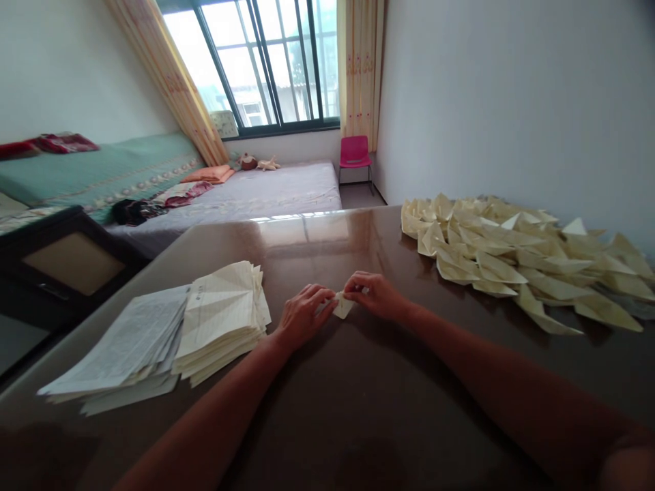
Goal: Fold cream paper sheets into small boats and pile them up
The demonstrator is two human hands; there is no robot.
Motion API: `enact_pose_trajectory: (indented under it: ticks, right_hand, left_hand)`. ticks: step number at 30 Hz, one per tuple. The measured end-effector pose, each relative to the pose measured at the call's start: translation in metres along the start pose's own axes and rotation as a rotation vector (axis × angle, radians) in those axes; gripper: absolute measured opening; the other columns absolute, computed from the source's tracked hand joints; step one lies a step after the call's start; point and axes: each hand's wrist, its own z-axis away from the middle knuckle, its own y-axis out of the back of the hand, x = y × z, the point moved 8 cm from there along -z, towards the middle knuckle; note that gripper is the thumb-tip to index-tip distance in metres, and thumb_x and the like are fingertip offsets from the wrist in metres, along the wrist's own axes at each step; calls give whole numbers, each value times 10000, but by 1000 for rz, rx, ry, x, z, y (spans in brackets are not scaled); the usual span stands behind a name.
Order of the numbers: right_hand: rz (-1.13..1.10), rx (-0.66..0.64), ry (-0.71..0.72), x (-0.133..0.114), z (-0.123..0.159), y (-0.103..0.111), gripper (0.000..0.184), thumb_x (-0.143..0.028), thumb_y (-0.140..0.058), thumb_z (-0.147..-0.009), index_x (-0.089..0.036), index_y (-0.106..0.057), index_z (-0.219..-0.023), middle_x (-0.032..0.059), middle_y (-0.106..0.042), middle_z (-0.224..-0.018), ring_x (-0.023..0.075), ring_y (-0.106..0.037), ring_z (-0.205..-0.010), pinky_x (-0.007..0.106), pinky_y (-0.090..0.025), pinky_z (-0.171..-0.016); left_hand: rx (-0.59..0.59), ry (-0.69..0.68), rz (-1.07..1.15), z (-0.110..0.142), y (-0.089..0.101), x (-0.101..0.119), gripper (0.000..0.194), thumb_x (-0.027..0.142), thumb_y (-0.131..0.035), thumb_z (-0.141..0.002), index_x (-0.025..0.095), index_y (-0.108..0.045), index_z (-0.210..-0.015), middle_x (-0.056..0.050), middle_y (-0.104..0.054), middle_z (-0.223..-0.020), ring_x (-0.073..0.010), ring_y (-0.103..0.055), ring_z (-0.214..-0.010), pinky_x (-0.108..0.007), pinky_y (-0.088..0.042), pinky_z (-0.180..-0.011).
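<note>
A small folded piece of cream paper [344, 308] is held between my two hands, just over the brown table [327, 402]. My left hand [306, 310] pinches its left edge with thumb and fingers. On the opposite side, my right hand [376, 293] has its fingers curled and closed on the paper's upper right. Part of the paper is hidden behind the fingertips. Left of my left hand lies a stack of lined cream paper sheets [220, 307], with a fold crease across the top one. Beyond my right forearm spreads a large heap of folded paper shapes [512, 252].
A pile of printed grey-white sheets [127, 341] overlaps the stack at the table's left. A dark cabinet [71, 266] stands past that edge. Behind are a bed [286, 187], a pink chair [355, 151], a curtained window [271, 68] and a white wall [512, 102] on the right.
</note>
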Motion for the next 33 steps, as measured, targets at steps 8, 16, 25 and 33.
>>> enact_pose_trajectory:
  ticks: [8, 16, 25, 33]
  right_hand:
    - [224, 10, 43, -18, 7, -6, 146, -308, -553, -876, -194, -617, -812, 26, -597, -810, 126, -548, -699, 243, -402, -670]
    - [228, -31, 65, -32, 9, -12, 69, -176, -547, -831, -206, -562, -771, 16, -572, -786, 135, -534, -713, 239, -394, -660]
    - [71, 92, -20, -13, 6, -1, 100, -207, -539, -850, -206, -559, -752, 18, -553, -786, 138, -530, -718, 261, -419, -690]
    - [-409, 334, -248, 30, 6, 12, 233, -447, -576, -832, -220, -527, -834, 46, -614, -1099, 112, -581, -656, 231, -432, -531]
  left_hand:
    - [79, 59, -86, 1, 1, 11, 103, 274, -485, -880, 222, -571, -857, -28, -620, -875, -156, -563, -846, -257, -430, -724]
    - [35, 95, -55, 5, 1, 14, 28, 213, -489, -831, 224, -511, -818, -23, -585, -828, -163, -558, -800, -267, -426, -687]
    - [42, 174, 125, 3, -6, -5, 110, 262, -421, -913, 211, -503, -861, -23, -558, -843, -135, -547, -753, -237, -456, -667]
    - [228, 425, 565, 4, -8, -45, 194, 366, -435, -908, 188, -512, -908, -38, -578, -867, -166, -595, -785, -261, -538, -604]
